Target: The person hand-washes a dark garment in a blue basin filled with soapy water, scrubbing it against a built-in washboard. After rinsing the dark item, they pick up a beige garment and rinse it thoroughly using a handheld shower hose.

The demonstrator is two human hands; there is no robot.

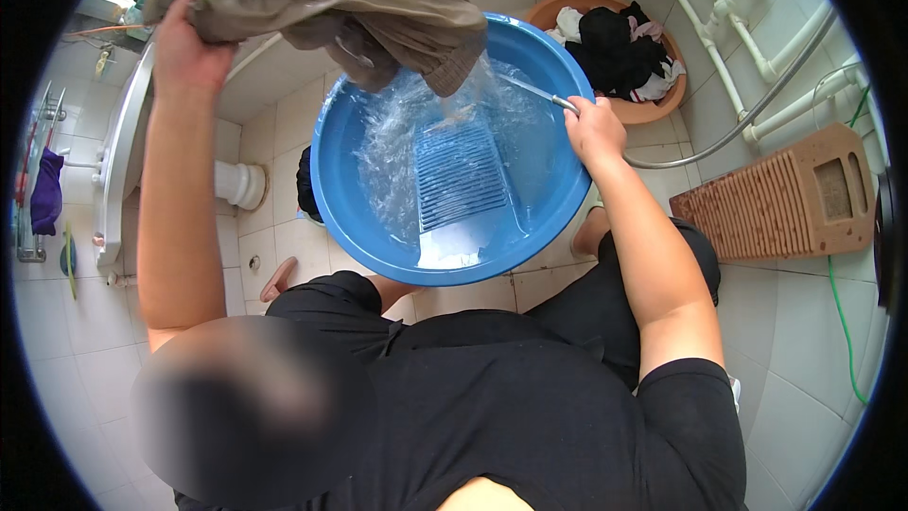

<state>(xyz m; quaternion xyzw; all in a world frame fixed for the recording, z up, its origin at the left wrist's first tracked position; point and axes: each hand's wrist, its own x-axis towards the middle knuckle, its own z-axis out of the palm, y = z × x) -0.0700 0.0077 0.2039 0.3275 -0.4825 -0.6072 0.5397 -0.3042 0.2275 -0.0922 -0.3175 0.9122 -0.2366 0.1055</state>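
My left hand [192, 43] is closed on a wet olive-brown garment [331, 5], raised above the far left side of a blue basin [333, 218]. Its gathered, ribbed edge hangs over the basin, where water splashes. A shower head [537, 90] with a grey handle is gripped in my right hand [598, 131] at the basin's right rim, pointing left toward the garment. Under the water lies a blue washboard [461, 175] with ridges. The far end of the washboard is hidden by splashing water.
An orange-brown basin [653, 112] heaped with black and white clothes [615, 43] stands at the far right. A brown washboard [771, 199] leans by the right wall. The shower hose [747, 118] arcs to the right. White pipes [695, 28] run along the wall; a white sink [128, 161] is at left.
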